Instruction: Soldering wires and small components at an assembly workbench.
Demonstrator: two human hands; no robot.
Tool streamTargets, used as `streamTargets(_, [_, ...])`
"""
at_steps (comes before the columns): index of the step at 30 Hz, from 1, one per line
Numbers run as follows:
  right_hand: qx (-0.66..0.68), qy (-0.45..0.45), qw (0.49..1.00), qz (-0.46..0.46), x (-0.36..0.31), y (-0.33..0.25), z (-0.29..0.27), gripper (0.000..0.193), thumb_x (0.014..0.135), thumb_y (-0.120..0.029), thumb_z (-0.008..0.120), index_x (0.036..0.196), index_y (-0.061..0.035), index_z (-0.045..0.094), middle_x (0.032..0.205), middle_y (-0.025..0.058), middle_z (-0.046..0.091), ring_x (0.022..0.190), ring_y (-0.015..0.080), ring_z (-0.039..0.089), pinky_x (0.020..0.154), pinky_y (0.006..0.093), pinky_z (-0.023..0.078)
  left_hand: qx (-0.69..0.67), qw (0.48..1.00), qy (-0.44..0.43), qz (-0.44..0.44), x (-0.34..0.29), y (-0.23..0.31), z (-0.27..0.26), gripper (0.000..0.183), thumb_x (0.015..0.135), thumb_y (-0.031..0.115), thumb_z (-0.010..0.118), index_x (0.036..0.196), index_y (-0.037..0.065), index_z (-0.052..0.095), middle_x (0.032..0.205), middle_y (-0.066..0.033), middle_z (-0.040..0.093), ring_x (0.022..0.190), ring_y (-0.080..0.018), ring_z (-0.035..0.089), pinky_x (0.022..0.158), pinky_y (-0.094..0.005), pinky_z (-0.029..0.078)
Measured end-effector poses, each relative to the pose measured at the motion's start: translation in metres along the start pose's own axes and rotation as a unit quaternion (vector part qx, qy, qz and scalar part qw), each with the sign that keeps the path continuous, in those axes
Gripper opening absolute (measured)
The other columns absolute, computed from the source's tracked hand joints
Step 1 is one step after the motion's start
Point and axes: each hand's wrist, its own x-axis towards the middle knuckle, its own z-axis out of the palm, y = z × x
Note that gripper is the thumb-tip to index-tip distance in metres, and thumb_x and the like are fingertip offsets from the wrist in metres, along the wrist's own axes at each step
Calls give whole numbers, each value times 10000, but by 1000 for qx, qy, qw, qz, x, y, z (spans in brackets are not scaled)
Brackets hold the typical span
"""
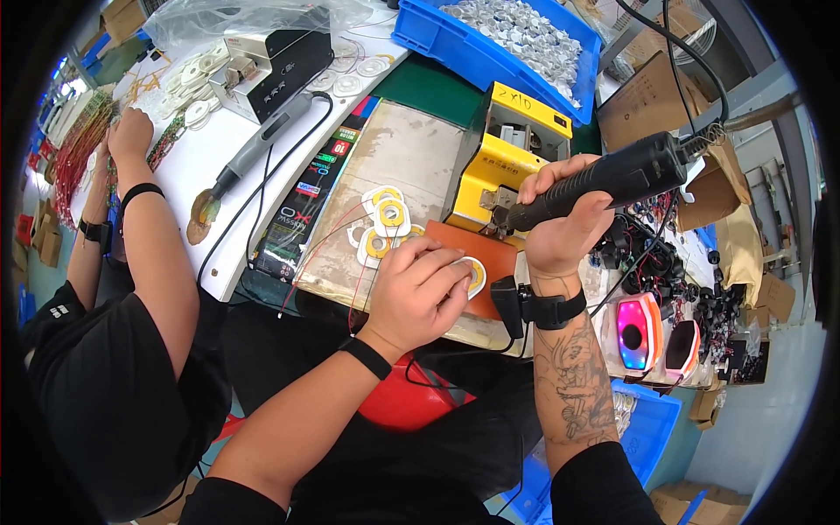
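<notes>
My right hand is wrapped round the black electric screwdriver, its thumb raised off the handle. The tool slants down to the left, its tip end close to the silver front of a yellow screw feeder. Below it, my left hand is closed, with curled fingers on the edge of a white disc with a yellow ring. An orange-brown mat lies under this disc. Several similar discs with thin red wires lie beyond my left hand. The screwdriver's bit is hard to make out.
A blue bin of small silvery parts stands at the back. At left, a co-worker's hand is by bundled wires, near a grey corded tool and a black box. On the right are a glowing device and dark parts.
</notes>
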Motion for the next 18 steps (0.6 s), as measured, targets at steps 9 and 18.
streamTargets(9, [29,-12,996,86,-38,-34,2,852,816,-881,505,1098,-79,448,828,77,538,684,196,569,648,352,501,-5,1000,10,1,-1,-4,-1,202,771,68,772,968,91,739,1034,-41,722,1010,-292,619,897,-390,508])
streamTargets(18, [-26,-3,994,105,-50,-37,6,865,802,-880,527,1095,-72,429,831,75,529,682,182,563,641,339,513,-11,1000,2,-3,0,-2,2,218,764,75,778,978,98,744,1049,-38,722,1016,-288,620,896,-387,508])
